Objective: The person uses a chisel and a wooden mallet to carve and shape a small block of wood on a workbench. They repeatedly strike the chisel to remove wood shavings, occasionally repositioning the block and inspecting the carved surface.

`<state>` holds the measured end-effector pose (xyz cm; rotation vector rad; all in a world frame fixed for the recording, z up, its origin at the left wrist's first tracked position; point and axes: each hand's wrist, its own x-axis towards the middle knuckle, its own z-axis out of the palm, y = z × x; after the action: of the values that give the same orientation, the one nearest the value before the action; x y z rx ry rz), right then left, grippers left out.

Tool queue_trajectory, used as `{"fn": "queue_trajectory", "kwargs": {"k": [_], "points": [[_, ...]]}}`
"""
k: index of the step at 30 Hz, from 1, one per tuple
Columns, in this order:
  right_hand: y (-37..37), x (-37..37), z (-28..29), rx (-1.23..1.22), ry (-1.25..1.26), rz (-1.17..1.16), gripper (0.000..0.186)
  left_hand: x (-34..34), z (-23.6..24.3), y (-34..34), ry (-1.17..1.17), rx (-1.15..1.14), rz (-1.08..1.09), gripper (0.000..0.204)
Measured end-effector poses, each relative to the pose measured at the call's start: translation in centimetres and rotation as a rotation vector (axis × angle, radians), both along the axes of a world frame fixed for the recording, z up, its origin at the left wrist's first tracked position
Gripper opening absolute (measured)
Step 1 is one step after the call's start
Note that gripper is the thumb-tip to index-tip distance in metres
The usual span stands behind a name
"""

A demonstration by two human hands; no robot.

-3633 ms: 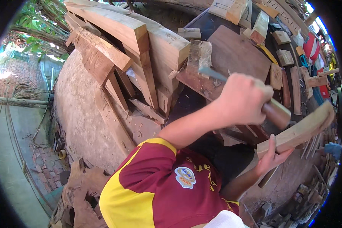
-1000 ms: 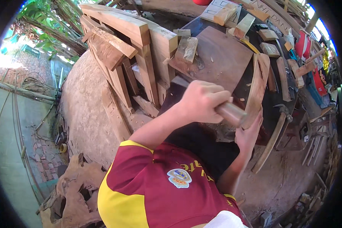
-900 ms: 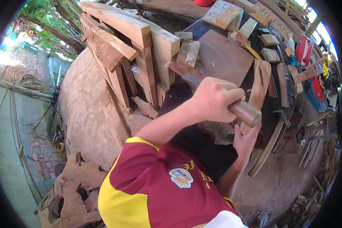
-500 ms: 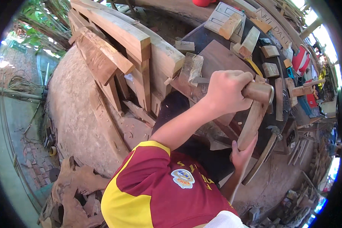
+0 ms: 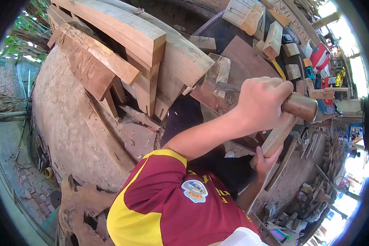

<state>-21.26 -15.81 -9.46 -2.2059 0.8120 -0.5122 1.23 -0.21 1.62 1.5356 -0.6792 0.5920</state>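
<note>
My left hand (image 5: 263, 98) is closed round the brown wooden handle of a chisel (image 5: 300, 107). Its handle end sticks out to the right, and its narrow grey blade points left over a pale rough wood block (image 5: 218, 71). Lower down, my right hand (image 5: 267, 160) grips the near end of a long squared wooden piece (image 5: 279, 135). That piece slants up to the right, and its far end passes behind the chisel handle and my left hand. Beside my right hand is a hammer (image 5: 281, 166), seen mostly by its wooden handle.
A brown board (image 5: 244, 55) lies on a dark work surface with several wood blocks (image 5: 272, 41). Thick beams (image 5: 127, 33) stack at the left, beside a pale mound (image 5: 69, 110). Gnarled wood (image 5: 80, 209) lies lower left; scrap wood (image 5: 311, 201) piles at lower right.
My left hand with the chisel sits slightly farther right in the picture. The wooden piece in my right hand has shifted right too, and the whole view has turned a little.
</note>
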Motion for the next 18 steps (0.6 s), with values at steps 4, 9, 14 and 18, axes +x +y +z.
{"fn": "queue_trajectory", "kwargs": {"k": [4,9,14,18], "points": [[0.0,0.5,0.7,0.033,-0.007,0.021,0.098,-0.3,0.1,-0.1,-0.003,-0.009,0.027,0.03],[-0.4,0.2,0.7,0.002,0.011,0.055,0.097,-0.6,0.2,-0.7,0.04,0.013,0.077,0.029],[-0.5,0.9,2.4,0.024,0.067,0.103,0.091,-0.5,0.3,-1.6,0.058,0.043,0.142,0.026],[-0.2,1.4,4.1,0.156,0.087,0.167,0.09,-1.0,1.0,-1.4,0.113,0.13,0.145,0.022]]}}
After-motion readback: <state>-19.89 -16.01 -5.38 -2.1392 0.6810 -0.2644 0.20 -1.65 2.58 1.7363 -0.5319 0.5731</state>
